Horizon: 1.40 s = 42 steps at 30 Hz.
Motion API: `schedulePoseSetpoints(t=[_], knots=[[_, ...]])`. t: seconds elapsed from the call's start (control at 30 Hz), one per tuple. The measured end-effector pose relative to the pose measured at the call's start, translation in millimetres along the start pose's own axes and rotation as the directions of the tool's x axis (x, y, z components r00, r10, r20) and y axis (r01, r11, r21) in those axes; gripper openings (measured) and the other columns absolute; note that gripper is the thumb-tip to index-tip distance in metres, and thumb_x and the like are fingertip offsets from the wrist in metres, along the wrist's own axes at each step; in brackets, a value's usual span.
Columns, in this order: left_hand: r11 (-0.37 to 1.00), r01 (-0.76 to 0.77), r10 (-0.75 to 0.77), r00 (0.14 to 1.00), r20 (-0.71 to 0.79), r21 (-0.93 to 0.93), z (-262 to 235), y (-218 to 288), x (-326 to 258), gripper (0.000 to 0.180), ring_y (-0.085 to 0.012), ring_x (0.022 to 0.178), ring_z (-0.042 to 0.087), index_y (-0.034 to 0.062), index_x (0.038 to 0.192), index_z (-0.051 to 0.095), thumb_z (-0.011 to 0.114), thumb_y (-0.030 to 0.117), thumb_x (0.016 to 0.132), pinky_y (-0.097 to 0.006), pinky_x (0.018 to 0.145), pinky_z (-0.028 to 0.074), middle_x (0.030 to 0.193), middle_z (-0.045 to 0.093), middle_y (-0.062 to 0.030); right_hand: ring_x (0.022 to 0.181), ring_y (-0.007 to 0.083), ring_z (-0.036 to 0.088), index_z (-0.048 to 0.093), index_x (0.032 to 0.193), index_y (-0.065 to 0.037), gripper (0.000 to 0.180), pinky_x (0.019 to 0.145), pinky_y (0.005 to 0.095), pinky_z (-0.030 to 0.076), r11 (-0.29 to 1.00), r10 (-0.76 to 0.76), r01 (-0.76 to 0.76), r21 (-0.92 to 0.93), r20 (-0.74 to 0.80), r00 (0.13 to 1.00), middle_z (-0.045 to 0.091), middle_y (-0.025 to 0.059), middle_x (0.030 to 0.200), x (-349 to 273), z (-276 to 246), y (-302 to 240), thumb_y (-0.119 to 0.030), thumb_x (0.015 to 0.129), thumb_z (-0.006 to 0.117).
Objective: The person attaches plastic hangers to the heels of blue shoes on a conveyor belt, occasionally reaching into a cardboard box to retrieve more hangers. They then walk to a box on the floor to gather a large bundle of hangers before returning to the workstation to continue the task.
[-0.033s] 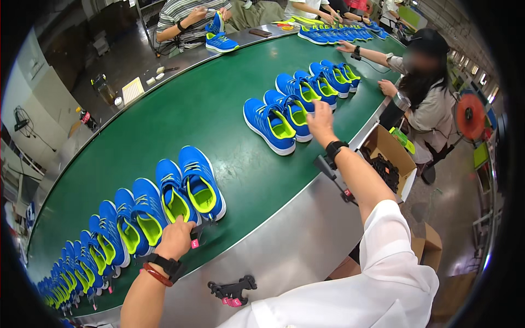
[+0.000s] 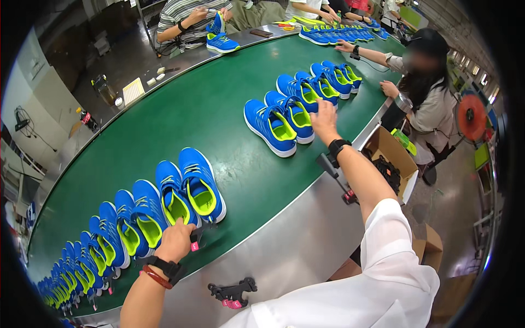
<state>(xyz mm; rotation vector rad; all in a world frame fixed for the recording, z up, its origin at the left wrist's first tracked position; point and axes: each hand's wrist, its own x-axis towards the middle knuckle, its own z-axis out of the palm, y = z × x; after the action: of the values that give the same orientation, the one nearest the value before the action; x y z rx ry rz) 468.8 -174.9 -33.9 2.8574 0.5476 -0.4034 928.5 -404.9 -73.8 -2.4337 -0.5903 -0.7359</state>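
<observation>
Fingers of my left hand (image 2: 176,240) curl at the heel of a blue shoe (image 2: 174,199), pinching a black tag (image 2: 195,236); its long axis runs away from me. Further out, my right hand (image 2: 324,117) rests flat on another blue shoe (image 2: 296,113).

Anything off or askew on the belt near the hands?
Mostly tidy. One oddity: a black clip bundle with pink tags lies loose on the steel ledge, off the green belt. The blue shoes sit in neat rows.

Blue shoes (image 2: 201,186) with neon-yellow insoles; dark green belt (image 2: 208,109); pink-tagged black tool (image 2: 232,293); white sleeve (image 2: 394,257).
</observation>
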Motion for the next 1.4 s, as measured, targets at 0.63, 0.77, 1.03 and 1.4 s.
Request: schedulePoseSetpoints(t=[0.63,0.77,1.03,1.4], knots=[[0.999,0.03,-0.031,0.999,-0.013,-0.043,4,7,4,0.021,-0.0385,0.076,0.061,0.014,0.092,0.069,0.059,0.005,0.075,-0.046,0.066,0.05,0.09,0.052,-0.0205,0.12,0.0395,0.049,0.067,0.112,-0.012,0.054,0.101,0.0502,0.032,0.917,0.229,0.055,-0.395,0.634,0.739,0.054,0.0231,0.126,110,48,65,-0.052,0.086,0.043],[0.998,0.024,-0.027,0.999,-0.047,-0.063,8,5,1,0.017,-0.0386,0.076,0.061,0.0122,0.089,0.069,0.057,0.007,0.077,-0.046,0.067,0.05,0.089,0.052,-0.0208,0.118,0.0373,0.05,0.066,0.11,-0.007,0.04,0.098,0.0532,0.034,0.891,0.181,0.169,-0.421,0.671,0.719,0.055,0.0203,0.125,105,72,72,-0.028,0.084,0.044],[0.996,-0.013,0.003,0.993,-0.115,-0.087,16,0,-2,0.019,-0.0389,0.077,0.061,0.0109,0.091,0.068,0.052,0.007,0.081,-0.047,0.068,0.05,0.088,0.053,-0.0213,0.087,0.0322,0.062,0.066,0.077,-0.012,0.015,0.057,0.0501,0.038,0.726,-0.324,0.602,-0.332,0.607,0.726,0.067,0.0093,0.086,48,88,109,-0.012,0.079,0.051],[0.995,0.042,-0.054,0.991,-0.124,-0.093,27,-6,0,0.028,-0.0389,0.084,0.062,0.012,0.102,0.067,0.057,0.005,0.077,-0.047,0.074,0.05,0.102,0.054,-0.0221,0.08,0.0294,0.061,0.056,0.067,-0.01,0.013,0.061,0.0438,0.045,0.748,-0.437,0.648,-0.146,0.626,0.646,0.062,0.0092,0.08,-28,55,-5,-0.017,0.078,0.053]])
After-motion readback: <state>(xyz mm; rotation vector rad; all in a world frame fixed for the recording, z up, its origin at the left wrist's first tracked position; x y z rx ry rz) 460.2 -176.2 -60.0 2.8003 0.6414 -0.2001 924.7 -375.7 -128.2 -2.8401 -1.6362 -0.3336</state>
